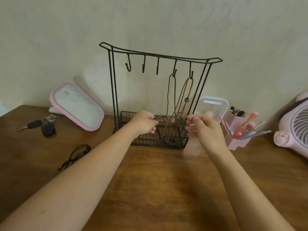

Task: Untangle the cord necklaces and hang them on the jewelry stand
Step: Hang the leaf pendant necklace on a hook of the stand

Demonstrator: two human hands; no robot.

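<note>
Cord held over the stand basket
Left grip and right grip each pinch the cord; hung necklaces dangle between them; glasses lie left.

You see soft, even light with faint shadows; your right hand is motion-blurred, and the wide lens bends the edges.

This looks like a home, most likely a bedroom or dressing corner, though the view takes in only one wooden tabletop set against a plain pale wall. The personal things on it show this: a wire jewelry stand, a pink holder full of makeup brushes, a small pink fan, car keys, black glasses and a pink-rimmed container lid leaning on the wall.
</note>
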